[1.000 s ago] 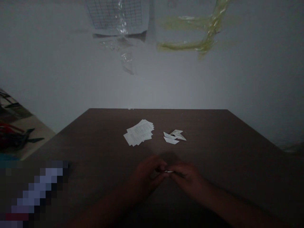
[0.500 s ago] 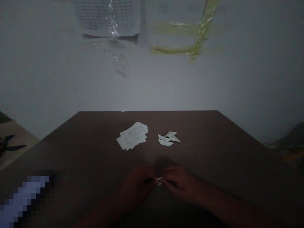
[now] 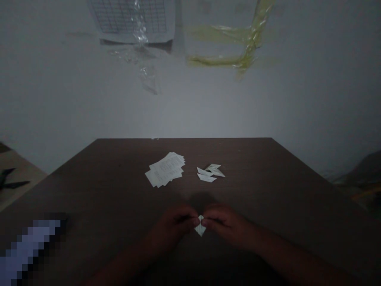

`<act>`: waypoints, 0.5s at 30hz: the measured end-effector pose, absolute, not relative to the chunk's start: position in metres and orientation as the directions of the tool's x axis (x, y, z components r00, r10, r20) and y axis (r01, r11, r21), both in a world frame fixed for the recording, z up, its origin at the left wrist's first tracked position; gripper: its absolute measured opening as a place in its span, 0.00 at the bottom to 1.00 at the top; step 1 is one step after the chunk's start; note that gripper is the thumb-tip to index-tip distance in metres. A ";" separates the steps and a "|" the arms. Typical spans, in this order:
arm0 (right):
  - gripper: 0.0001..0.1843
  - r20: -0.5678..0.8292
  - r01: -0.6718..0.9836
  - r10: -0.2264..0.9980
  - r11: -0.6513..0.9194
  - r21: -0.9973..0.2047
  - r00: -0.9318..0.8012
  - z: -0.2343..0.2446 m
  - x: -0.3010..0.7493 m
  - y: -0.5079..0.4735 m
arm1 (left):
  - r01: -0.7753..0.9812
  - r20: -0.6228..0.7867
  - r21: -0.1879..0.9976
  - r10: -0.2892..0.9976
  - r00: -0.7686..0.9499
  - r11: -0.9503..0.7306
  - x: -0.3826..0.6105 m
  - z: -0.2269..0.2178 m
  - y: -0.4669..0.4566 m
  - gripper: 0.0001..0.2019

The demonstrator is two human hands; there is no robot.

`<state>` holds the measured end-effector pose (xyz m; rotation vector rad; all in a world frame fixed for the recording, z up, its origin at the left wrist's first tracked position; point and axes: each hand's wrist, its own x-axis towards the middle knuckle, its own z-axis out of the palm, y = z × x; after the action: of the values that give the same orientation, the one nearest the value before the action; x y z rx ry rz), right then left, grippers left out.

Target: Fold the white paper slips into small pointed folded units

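Observation:
Between my two hands is a small folded piece of paper (image 3: 201, 229), pale with faint printed lines and pointed at its lower end. My left hand (image 3: 181, 220) pinches its left side between thumb and fingers. On the other side, my right hand (image 3: 222, 222) grips it the same way, the thumbs almost meeting over it. Part of the paper is hidden by the fingertips. Beyond the hands lies a small group of folded paper pieces (image 3: 206, 178) with slanted ends. To their left, a fanned stack of printed paper sheets (image 3: 165, 170) rests on the table.
The brown table (image 3: 104, 171) reaches back to a pale wall. At the lower left is a blurred-out, pixelated bluish object (image 3: 32, 242). Taped sheets (image 3: 131, 20) and yellow tape (image 3: 220, 60) are on the wall. Dark items lie beyond the table's left edge.
The paper in my hands has turned so that a wider, pointed face shows, where before only a small crumpled-looking bit was visible. The papers on the table stay as they were.

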<state>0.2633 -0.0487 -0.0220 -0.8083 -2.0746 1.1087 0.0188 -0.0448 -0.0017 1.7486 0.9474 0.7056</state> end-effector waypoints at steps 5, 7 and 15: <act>0.18 0.309 0.219 0.797 0.473 -0.853 -0.519 -0.032 0.263 -0.042 | 0.409 0.113 0.821 0.815 0.568 -0.398 0.020 -0.007 -0.046 0.08; 0.17 0.316 0.218 0.796 0.479 -0.850 -0.516 -0.035 0.262 -0.042 | 0.414 0.112 0.805 0.795 0.597 -0.425 0.019 -0.008 -0.046 0.07; 0.22 0.287 0.215 0.851 0.410 -0.886 -0.440 -0.030 0.259 -0.043 | 0.315 0.132 0.885 0.834 0.535 -0.343 0.018 0.001 -0.038 0.11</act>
<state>0.2591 -0.0432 -0.0305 -0.9106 -1.8910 1.0374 0.0177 -0.0381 0.0013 1.8999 0.9391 0.7490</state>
